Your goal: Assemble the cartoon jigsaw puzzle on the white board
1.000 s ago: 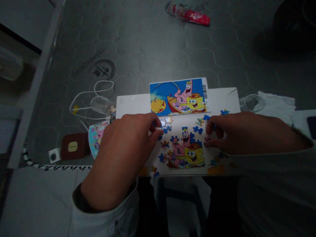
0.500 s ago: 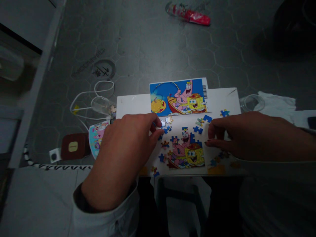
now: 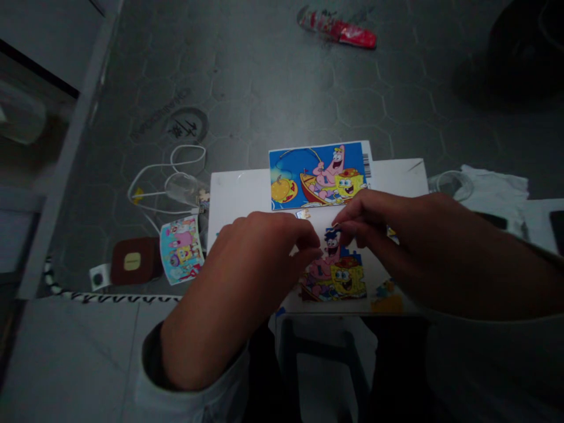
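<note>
A partly joined jigsaw puzzle (image 3: 346, 279) with a pink starfish and a yellow sponge character lies on a white board (image 3: 238, 191). At its top edge, my right hand (image 3: 383, 226) pinches a small puzzle piece (image 3: 335, 225), mostly covered by the fingertips. My left hand (image 3: 268, 252) reaches over the left side of the puzzle, thumb and forefinger curled close together by its upper left edge. Whether those fingers hold a piece is hidden. Above both hands lies the picture card (image 3: 317, 173) with the same scene. A loose light-coloured piece (image 3: 303, 214) sits just below the card.
More loose pieces (image 3: 385, 289) lie at the board's lower right. Left of the board are a sticker-like picture sheet (image 3: 181, 247), a brown box (image 3: 134, 261), a white cable (image 3: 145, 170) and a clear cup (image 3: 183, 187). A glass (image 3: 452, 183) and white tissue (image 3: 496, 183) stand to the right.
My right hand has moved left from the board's right side to the top of the joined puzzle. My left hand has shifted right, onto the puzzle's left side.
</note>
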Demonstrator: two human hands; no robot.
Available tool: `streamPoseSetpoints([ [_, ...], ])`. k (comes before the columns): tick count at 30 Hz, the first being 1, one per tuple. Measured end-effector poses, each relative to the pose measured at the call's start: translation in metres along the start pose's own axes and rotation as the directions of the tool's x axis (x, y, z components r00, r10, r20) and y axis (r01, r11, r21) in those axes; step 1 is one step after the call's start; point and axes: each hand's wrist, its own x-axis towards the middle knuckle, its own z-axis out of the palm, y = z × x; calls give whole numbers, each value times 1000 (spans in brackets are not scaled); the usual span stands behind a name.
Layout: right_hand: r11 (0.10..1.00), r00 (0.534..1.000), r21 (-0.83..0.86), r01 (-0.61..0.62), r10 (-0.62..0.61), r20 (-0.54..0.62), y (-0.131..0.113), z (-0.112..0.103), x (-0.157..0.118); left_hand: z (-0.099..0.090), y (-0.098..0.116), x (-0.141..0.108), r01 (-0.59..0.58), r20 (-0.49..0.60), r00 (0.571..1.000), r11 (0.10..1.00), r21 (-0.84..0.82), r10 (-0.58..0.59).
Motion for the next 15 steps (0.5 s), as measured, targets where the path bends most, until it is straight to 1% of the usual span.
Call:
streamPoseSetpoints([
  [3, 999, 999, -5, 33, -33, 14, 0, 3, -1, -5, 5, 2, -6, 20, 1000, 998, -70, 7],
  [6, 999, 1000, -47, 19, -18, 7, 3, 5, -3, -7, 7, 2, 2, 31, 1000, 991, -131, 2],
  [10, 996, 1000, -93, -6, 6, 4, 6, 7, -3, -6, 2, 1, -11, -17, 1000, 984, -176, 9],
  [13, 992, 1000, -129, 9, -7, 10, 6, 8, -3, -5, -1, 2, -17, -53, 999, 977, -211, 6],
  [15, 987, 999, -160, 34, -28, 38, 4, 9, -3, -6, -1, 2, -23, -71, 997, 969, -246, 5],
])
